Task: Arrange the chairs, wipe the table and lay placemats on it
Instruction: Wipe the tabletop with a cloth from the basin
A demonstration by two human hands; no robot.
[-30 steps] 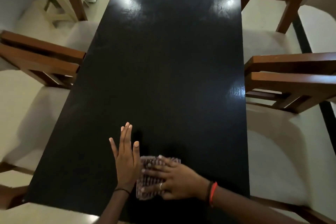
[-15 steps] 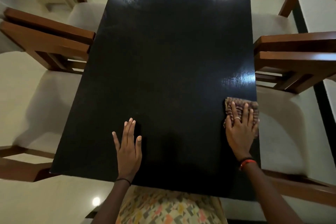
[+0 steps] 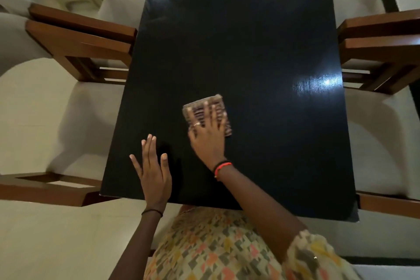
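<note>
- The right hand (image 3: 208,141) lies flat with fingers spread, pressing a folded brown ribbed cloth (image 3: 202,103) onto the glossy black rectangular table (image 3: 250,41), centrally, towards its near end.
- The left hand (image 3: 154,170) rests flat beside it, fingers straight, bracing.
- Even pressure and long overlapping strokes should leave no strip missed.

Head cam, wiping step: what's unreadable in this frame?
Cloth: head view, the right hand pressing on it covers its near half; the weave is motion-blurred.
Table: far end cut off by the top edge; dark gloss and glare hide any dirt or wet streaks.
Near right chair: outer side cut off by the right edge.
Left hand: palm faces down, hidden by the hand itself.
</note>
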